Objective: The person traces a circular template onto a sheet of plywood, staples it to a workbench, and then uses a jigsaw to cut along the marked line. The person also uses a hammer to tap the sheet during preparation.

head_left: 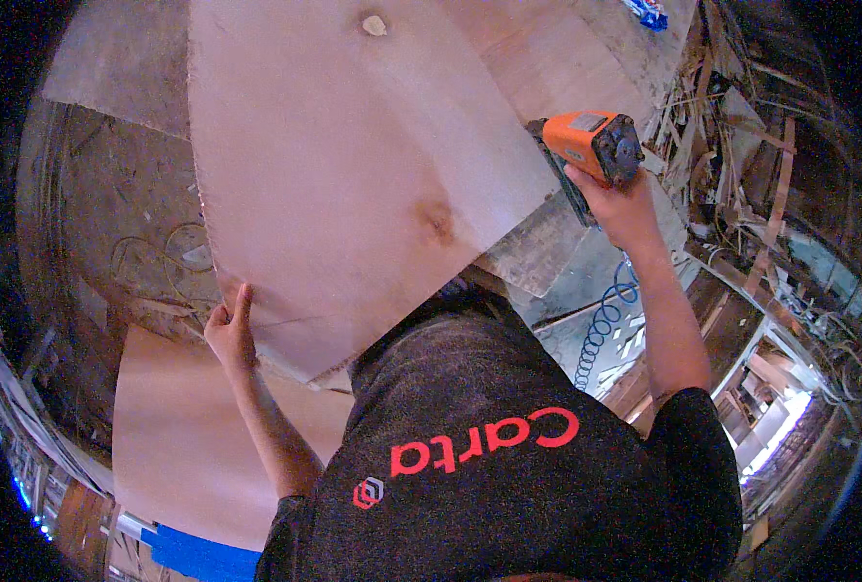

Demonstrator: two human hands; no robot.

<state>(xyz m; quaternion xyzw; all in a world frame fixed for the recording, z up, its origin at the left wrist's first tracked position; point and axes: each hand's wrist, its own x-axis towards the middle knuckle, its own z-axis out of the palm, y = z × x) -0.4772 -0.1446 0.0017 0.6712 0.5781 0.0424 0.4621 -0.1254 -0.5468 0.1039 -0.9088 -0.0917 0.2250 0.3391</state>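
Note:
A large pale veneer sheet [334, 165], with a brown knot near its right side and a small hole at the far end, spreads out in front of me. My left hand [232, 335] grips its near left edge, thumb lying on top and fingers curled at the rim. In my right hand [615, 209] is an orange and black air stapler [594, 145], held at the sheet's right edge. Its nose is hidden from view. A blue coiled air hose [601, 325] runs down below that hand.
Another pale sheet [208, 436] lies at the near left, with a blue strip [198, 555] by it. Further wood sheets [557, 58] lie beneath at the far right. Splintered wood scraps [741, 165] are heaped on the right. A thin looped cord [164, 257] rests at left.

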